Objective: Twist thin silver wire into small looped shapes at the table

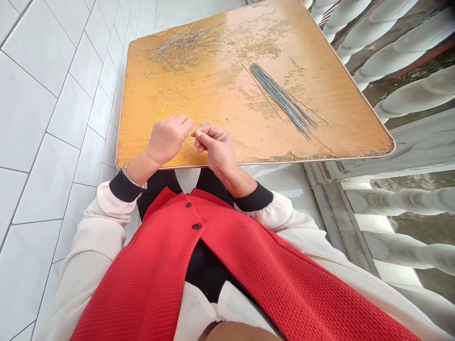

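Near the front edge of the wooden table [142, 104], my left hand [169, 138] and my right hand [217, 146] are close together. A thin wire [191, 141] runs between them. My left fingers are pressed together on its upper part, and my right thumb and fingers pinch it. Its ends are partly hidden by the fingers. Just beyond my left hand lie a few bent wire pieces [172, 97]. Farther back on the left is a tangled heap of curled wires [185, 47]. A bundle of straight grey wires [280, 99] lies to the right of my hands.
A white tiled wall [60, 113] runs along the left. White balusters [391, 47] stand along the right side. Single loose wires lie beside the bundle. The table's front edge [270, 162] is chipped and close to my body.
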A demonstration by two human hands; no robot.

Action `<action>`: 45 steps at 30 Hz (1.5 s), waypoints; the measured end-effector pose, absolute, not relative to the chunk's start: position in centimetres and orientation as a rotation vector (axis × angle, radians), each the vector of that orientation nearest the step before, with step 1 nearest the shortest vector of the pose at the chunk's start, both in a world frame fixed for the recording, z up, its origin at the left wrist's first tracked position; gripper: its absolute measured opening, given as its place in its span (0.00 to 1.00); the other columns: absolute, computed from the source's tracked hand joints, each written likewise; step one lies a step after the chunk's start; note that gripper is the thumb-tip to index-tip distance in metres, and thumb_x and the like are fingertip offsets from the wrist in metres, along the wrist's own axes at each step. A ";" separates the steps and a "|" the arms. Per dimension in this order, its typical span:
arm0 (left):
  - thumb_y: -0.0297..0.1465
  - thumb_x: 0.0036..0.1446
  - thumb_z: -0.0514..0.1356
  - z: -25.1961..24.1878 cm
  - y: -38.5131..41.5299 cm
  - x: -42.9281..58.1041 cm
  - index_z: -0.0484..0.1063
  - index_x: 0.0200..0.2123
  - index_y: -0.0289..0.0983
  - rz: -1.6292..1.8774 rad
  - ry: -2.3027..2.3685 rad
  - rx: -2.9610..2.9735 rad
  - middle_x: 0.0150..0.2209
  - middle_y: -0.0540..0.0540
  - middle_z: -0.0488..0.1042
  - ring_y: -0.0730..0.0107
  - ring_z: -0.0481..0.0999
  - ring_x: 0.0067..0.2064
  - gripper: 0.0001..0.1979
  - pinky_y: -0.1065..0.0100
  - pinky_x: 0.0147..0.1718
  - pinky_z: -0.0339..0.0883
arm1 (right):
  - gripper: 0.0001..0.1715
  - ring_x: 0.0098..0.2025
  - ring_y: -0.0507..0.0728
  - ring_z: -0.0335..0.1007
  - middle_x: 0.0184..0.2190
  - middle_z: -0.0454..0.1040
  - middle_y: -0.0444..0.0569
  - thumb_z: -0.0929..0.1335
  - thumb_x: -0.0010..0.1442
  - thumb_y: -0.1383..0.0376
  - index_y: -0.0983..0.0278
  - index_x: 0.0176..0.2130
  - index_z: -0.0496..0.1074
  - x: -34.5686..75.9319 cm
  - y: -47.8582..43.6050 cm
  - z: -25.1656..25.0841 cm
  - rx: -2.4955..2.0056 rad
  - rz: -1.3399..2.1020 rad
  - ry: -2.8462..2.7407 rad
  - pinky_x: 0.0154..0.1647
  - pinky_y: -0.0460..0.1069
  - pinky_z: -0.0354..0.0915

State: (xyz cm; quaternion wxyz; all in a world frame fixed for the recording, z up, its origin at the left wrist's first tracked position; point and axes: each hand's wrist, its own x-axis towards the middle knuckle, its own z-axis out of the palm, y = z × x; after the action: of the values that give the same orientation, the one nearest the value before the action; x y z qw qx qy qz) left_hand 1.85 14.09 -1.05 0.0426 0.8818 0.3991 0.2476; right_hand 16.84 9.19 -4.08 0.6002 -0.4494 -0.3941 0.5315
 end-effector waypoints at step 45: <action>0.26 0.57 0.65 -2.2 10.0 2.4 0.73 0.30 0.36 0.896 1.115 1.266 0.27 0.52 0.76 0.80 0.75 0.28 0.05 0.77 0.26 0.65 | 0.19 0.23 0.46 0.67 0.25 0.74 0.42 0.75 0.57 0.50 0.62 0.30 0.74 17.5 9.3 -4.1 -1.097 1.263 -0.889 0.27 0.43 0.66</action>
State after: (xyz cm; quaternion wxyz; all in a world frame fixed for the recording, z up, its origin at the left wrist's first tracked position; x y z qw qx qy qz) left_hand 2.36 9.99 -2.18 0.5777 0.5410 0.4765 0.3828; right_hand 17.48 9.28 -4.11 0.5841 -0.4701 -0.3808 0.5412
